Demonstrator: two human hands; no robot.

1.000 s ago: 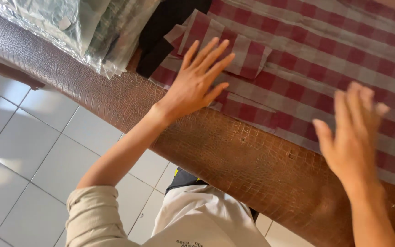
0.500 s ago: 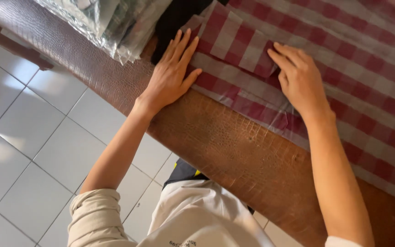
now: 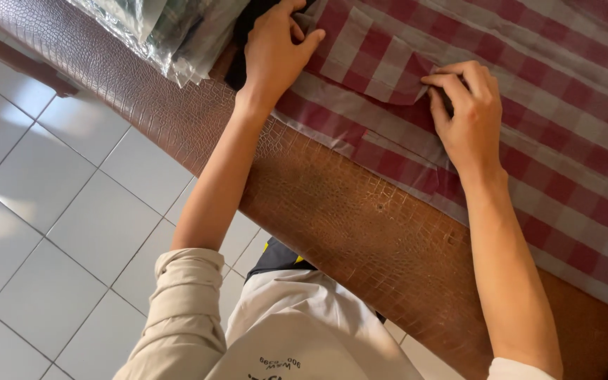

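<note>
- Head view: red-and-white checked shirt [image 3: 529, 91] spread flat on the brown crocodile-textured table [image 3: 360, 225], chest pocket [image 3: 374, 67] near the table's edge.
- Left hand [image 3: 276, 49] curled, fingers pinching the shirt's edge just beside a black cloth [image 3: 248, 28].
- Right hand [image 3: 469, 116] half closed, fingertips [image 3: 434, 79] nipping the pocket's corner.
- Best handled by keeping both pinches taut and level, pulling apart evenly to flatten wrinkles.
- Plastic-wrapped garments [image 3: 156, 28] stacked near the left hand; worth avoiding with the elbow.
</note>
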